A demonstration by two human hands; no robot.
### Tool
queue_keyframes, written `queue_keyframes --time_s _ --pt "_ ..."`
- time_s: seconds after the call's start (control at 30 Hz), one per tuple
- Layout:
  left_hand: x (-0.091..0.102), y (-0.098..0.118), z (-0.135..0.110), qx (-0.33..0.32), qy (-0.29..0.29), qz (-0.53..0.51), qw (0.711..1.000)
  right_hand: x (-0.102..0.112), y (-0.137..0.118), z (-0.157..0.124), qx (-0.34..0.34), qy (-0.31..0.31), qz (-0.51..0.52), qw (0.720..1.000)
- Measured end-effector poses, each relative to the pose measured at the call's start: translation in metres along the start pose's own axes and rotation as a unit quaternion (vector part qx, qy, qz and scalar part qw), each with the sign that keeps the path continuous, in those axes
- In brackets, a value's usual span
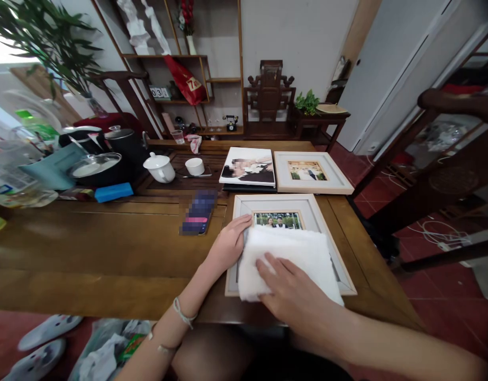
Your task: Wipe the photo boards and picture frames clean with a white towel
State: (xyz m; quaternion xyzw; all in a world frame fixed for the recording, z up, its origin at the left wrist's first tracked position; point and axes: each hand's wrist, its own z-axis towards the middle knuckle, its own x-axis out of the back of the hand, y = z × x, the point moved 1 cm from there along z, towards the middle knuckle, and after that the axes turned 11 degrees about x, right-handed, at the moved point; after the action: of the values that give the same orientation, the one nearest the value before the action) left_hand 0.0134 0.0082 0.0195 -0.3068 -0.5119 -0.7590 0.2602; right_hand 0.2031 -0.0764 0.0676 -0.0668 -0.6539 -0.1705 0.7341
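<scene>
A light wooden picture frame (319, 206) lies flat at the table's near edge, with a photo (281, 219) of two people in its pale mat. A folded white cloth (303, 246) covers its lower part and the bottom of the photo. My right hand (286, 280) rests on top of the cloth, fingers spread and pressed onto it. At the frame's left side my left hand (230, 241) lies with outstretched fingers, the tips touching the frame near the photo's left edge. Left of that hand is a phone (198, 214), partly blurred out.
Behind are a second framed photo (339, 177) and a photo album (247, 180). Further left stand a white lidded cup (160, 168), a small white bowl (195, 166), a blue sponge (114, 192) and a glass-lidded pan (96, 170). A dark wooden chair (438, 180) stands at the right.
</scene>
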Motion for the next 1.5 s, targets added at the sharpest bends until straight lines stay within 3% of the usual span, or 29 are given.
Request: queue_keyframes --time_s 0.1,0.2,0.3,0.37,0.43,0.5,0.63,0.77,1.0,1.3,1.5 --pt "-0.001 0.0 0.0 -0.016 0.013 -0.004 1.0 0.032 0.019 -0.017 0.032 -0.034 0.107 0.993" --pt "-0.002 0.0 0.0 -0.024 0.028 -0.015 0.999 0.076 0.064 -0.029 -0.043 -0.038 0.138 0.989" --pt "-0.002 0.0 0.0 -0.016 0.025 -0.022 0.999 0.11 0.107 -0.027 -0.157 0.049 -0.005 0.986" --pt "-0.002 0.0 0.0 -0.014 0.024 -0.024 0.999 0.115 0.126 -0.016 -0.213 0.116 -0.129 0.962" --pt "-0.002 0.0 0.0 -0.014 0.025 -0.026 0.999 0.103 0.136 0.003 -0.203 0.163 -0.2 0.945" --pt "-0.002 0.0 0.0 -0.014 0.023 -0.023 0.999 0.078 0.141 0.025 -0.125 0.176 -0.21 0.954" --pt "0.0 0.0 0.0 -0.017 0.019 -0.004 1.0 0.013 0.138 0.061 0.005 0.061 -0.143 0.988" --pt "0.0 0.001 0.0 -0.013 0.019 0.011 1.0 -0.022 0.129 0.072 0.038 0.009 -0.099 0.994" --pt "-0.001 0.002 0.0 -0.023 0.019 -0.006 1.0 -0.017 0.133 0.06 0.027 -0.014 -0.072 0.997" --pt "-0.006 -0.002 0.001 -0.029 0.028 -0.015 0.999 0.007 0.147 0.006 -0.021 -0.045 -0.056 0.997" --pt "0.0 0.003 0.001 -0.025 0.023 -0.016 0.999 -0.001 0.138 0.049 -0.003 -0.029 -0.025 0.999"
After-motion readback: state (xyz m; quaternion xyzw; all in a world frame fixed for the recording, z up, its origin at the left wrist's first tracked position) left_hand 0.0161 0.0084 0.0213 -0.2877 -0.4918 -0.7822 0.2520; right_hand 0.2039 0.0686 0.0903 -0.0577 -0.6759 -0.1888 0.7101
